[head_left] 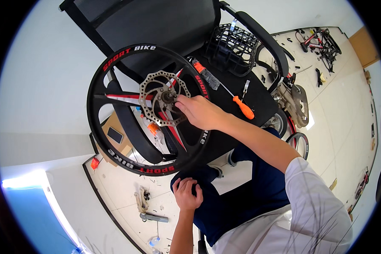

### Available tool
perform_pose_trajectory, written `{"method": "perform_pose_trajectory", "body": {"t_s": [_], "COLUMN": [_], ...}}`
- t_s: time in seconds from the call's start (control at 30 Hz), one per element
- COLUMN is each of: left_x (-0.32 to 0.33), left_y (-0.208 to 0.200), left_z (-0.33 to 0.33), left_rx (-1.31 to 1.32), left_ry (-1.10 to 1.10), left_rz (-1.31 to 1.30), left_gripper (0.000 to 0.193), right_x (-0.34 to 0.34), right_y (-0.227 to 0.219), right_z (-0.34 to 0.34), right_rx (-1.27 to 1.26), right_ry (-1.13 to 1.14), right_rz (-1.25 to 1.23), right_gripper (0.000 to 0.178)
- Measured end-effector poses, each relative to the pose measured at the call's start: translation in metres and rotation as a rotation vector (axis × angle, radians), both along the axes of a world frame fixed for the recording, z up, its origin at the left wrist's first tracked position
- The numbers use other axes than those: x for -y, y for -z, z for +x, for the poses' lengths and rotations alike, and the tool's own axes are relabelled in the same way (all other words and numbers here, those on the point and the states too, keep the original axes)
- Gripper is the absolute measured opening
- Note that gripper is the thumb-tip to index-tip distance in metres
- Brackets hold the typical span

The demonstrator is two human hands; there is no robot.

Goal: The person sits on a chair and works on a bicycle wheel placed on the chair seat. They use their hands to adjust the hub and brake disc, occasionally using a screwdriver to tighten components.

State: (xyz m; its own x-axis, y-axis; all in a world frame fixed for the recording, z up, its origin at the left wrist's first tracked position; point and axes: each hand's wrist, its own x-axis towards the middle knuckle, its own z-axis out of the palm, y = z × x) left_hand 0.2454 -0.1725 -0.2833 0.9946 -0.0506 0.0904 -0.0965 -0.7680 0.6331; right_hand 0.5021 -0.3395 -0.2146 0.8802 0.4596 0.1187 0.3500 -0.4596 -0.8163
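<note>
Head view: your wheel [125,98] is beside the chair [152,29], disc rotor [144,94] already on, no frame joined; what's left is unclear. Your right hand [201,112] seemingly pinches the axle [168,97]; your left hand [187,194] curls loosely, unladen, below the chair.

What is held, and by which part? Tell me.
Right hand is at the wheel hub; whether it grips can't be told. Left hand holds nothing visible.
</note>
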Motion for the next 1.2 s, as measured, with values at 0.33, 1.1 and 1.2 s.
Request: {"method": "perform_pose_trajectory", "body": {"t_s": [0.33,1.1,1.2], "left_x": [0.000,-0.002,-0.004], "left_y": [0.001,0.011,0.012], "left_z": [-0.004,-0.009,-0.013], "left_rx": [0.031,0.122,0.112], "left_ry": [-0.015,-0.047,-0.057], "left_rz": [-0.028,-0.162,-0.163], "left_gripper": [0.010,0.010,0.010], "right_x": [0.005,-0.055,-0.066], "right_y": [-0.001,-0.016,-0.027], "right_z": [0.015,-0.003,0.004], "right_rx": [-0.888,-0.765,-0.760], "right_ry": [0.083,0.640,0.726], "right_rz": [0.659,0.438,0.312], "right_gripper": [0.029,0.027,0.029]}}
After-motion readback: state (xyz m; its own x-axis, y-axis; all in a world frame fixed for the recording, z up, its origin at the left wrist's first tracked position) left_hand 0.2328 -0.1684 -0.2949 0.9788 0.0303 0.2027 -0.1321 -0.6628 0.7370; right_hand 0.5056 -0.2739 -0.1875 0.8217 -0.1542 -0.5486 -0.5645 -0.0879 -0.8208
